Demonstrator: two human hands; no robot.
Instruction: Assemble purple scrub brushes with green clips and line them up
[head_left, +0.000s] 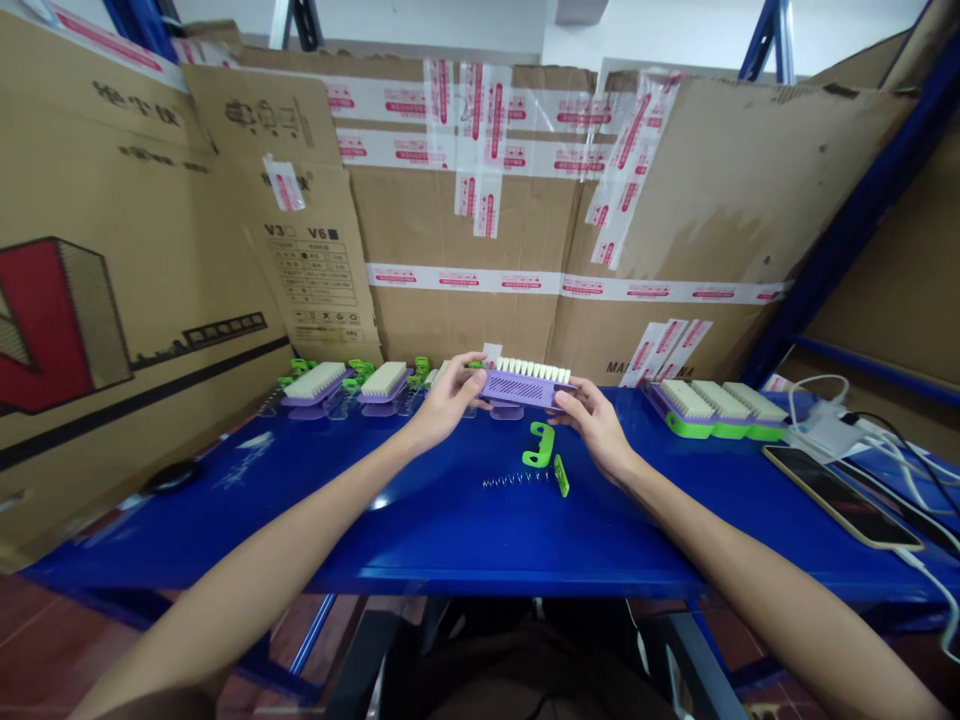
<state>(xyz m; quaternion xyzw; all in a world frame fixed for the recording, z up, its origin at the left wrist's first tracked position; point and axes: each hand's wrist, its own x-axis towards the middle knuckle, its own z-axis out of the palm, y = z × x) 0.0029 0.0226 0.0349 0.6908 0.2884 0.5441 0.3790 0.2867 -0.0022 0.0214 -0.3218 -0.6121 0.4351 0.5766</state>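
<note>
Between both hands, above the blue table [427,520], is a purple scrub brush [525,388] with its white bristles facing up. My left hand [450,400] grips its left end, thumb on the near side. At the right end, my right hand [590,418] pinches the brush between thumb and fingers. On the table below it lie a green bracket-shaped plastic part [538,446], a small flat green piece [561,476] and a thin metal spring [517,481]. Part of another purple piece shows behind the held brush.
Along the cardboard wall [465,320] stand brushes [384,382] with green parts and springs beside them. Three green-and-purple brushes [720,405] sit together at the right. Further right are a phone [840,497], a white charger [821,430] and cables. A black round object [171,476] lies left.
</note>
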